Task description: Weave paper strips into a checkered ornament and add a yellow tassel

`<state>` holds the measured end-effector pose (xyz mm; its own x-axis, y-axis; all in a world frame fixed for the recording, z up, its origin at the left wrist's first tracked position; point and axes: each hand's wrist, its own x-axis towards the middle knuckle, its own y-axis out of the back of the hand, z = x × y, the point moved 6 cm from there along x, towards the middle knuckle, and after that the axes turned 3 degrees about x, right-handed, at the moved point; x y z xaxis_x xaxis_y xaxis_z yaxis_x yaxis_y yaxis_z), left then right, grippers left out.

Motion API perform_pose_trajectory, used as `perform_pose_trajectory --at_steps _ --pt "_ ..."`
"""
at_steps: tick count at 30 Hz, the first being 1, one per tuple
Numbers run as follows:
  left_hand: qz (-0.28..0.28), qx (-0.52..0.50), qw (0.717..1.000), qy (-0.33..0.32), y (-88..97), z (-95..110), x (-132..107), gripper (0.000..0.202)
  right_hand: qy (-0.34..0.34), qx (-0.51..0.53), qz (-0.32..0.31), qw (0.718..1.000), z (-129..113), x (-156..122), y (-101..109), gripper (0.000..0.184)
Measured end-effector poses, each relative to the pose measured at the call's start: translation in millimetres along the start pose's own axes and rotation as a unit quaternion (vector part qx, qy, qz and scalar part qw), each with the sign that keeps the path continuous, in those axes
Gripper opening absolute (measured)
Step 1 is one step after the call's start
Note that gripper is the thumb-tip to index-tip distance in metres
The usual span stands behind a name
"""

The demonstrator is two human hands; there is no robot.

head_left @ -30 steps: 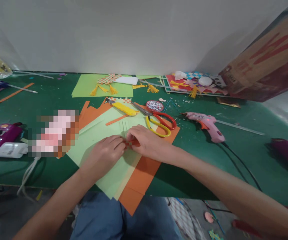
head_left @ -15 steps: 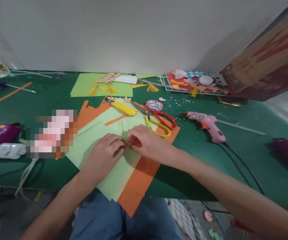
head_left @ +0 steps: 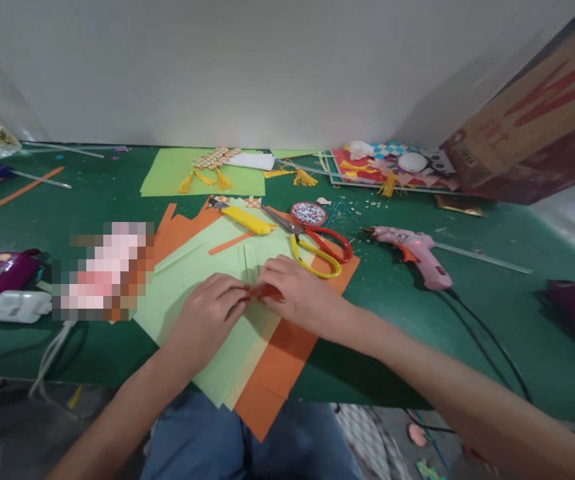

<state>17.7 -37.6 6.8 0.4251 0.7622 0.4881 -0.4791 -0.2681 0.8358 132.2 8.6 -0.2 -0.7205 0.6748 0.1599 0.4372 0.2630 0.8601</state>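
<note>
Over the pale green paper (head_left: 182, 287), my left hand (head_left: 214, 310) pinches the left end of a small orange-and-green paper weave (head_left: 254, 293). Its other side is gripped by my right hand (head_left: 300, 293), fingers bent round an orange strip. Thin pale green strips (head_left: 248, 261) stick out from the weave toward the back. Fingertips cover much of the piece. Just behind lie a loose orange strip (head_left: 231, 243), a yellow utility knife (head_left: 247, 218) and scissors (head_left: 301, 235) with red and yellow handles. Orange sheets (head_left: 280, 373) show beneath the green paper.
A pink glue gun (head_left: 417, 250) with a lit red light and trailing cord lies at right. A small round dish (head_left: 309, 213) sits behind the scissors. Tasselled woven pieces (head_left: 217, 160) lie at the back, and a paper bag (head_left: 532, 127) leans at back right. A purple power strip (head_left: 10, 280) is at left.
Both hands keep hold of the paper weave, and my fingers have shifted slightly around it. The whole view has dipped a little; the things on the table lie as before.
</note>
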Motion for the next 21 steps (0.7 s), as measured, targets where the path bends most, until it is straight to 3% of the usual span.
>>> perform_pose_trajectory --at_steps 7,16,21 --pt "0.002 0.016 0.999 -0.034 2.3 4 0 0.017 0.046 -0.081 0.020 0.995 -7 -14 8 0.003" --pt "-0.070 0.140 0.981 -0.114 -3.8 15 6 0.024 0.085 -0.152 0.075 0.982 -8 -29 7 0.021" --pt "-0.116 0.171 0.966 -0.153 -4.7 21 12 0.019 0.098 -0.172 0.087 0.976 -8 -28 5 0.019"
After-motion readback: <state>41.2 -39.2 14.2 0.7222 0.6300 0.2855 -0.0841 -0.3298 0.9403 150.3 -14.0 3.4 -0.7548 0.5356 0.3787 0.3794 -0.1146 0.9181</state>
